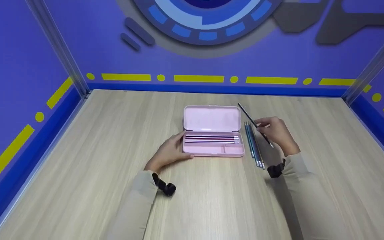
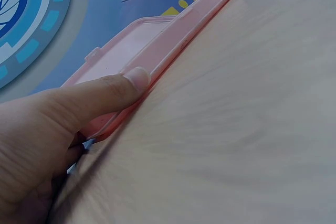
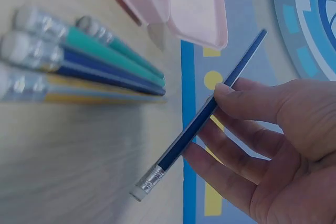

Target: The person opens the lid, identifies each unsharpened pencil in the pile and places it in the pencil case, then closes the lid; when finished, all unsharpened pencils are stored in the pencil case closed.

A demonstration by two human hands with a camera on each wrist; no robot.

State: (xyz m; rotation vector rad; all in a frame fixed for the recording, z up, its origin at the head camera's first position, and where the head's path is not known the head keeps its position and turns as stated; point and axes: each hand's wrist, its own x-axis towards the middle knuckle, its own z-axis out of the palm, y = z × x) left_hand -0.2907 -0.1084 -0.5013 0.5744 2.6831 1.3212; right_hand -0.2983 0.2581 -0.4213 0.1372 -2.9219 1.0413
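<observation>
Head view showed one pink pencil case (image 1: pixel 212 140) lying open on a pale wooden worktop (image 1: pixel 112 186), its lid (image 1: pixel 212 118) folded back on the far side. Inside the case lay several pencils (image 1: pixel 212 139), side by side along its length; their exact number could not be told. Just right of the case, a loose group of pencils (image 1: pixel 254 146) lay on the worktop, running near to far, eraser ends toward the person; the right wrist view showed at least four.

The left hand (image 1: pixel 170 151) rested against the case's left end, thumb (image 2: pixel 113 90) pressed flat on its edge, fingers relaxed. The right hand (image 1: pixel 277 133), just right of the loose group, pinched one dark blue pencil (image 1: pixel 253 124) between thumb and fingers. Its long axis ran diagonally, eraser end toward the person, the other end toward the lid's far right corner, lifted off the worktop.
</observation>
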